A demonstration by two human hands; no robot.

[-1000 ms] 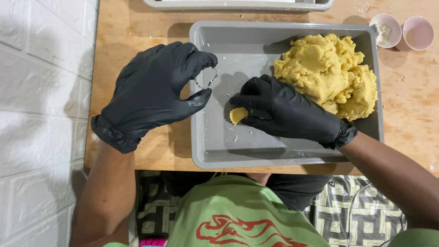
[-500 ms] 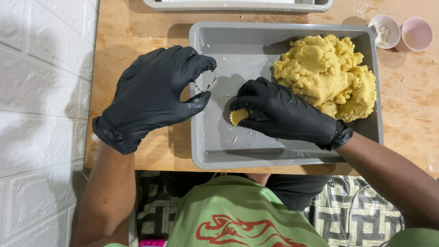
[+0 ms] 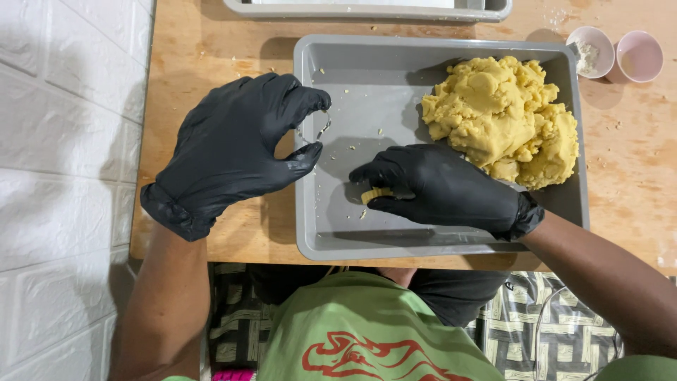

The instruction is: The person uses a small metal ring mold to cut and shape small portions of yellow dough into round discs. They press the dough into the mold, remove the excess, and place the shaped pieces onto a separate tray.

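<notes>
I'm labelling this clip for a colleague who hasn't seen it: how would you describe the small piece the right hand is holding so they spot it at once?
Start at the grey rectangular plastic tray on the wooden table. In its near half, the black-gloved right hand pinches a small yellow dough piece at its fingertips. Unlike the big lumpy yellow dough mound in the tray's far right corner, it is tiny and separate.
</notes>
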